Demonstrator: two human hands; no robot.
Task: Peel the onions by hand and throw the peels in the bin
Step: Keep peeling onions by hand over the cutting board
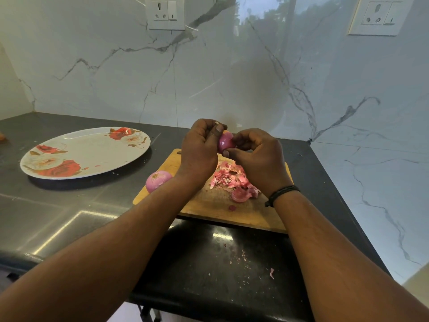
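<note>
A small pink onion (225, 141) is held above the wooden cutting board (209, 205). My left hand (199, 147) grips its left side, thumb on top. My right hand (255, 152) pinches its right side with curled fingers. A heap of pink onion peels (232, 180) lies on the board under my hands. A second onion (156, 180), peeled and glossy, rests at the board's left edge beside my left forearm. No bin is in view.
A floral plate (86, 152) sits on the dark counter (58, 217) to the left. Peel scraps (271, 273) dot the counter near its front edge. Marble wall panels with sockets (166, 12) close off the back and right.
</note>
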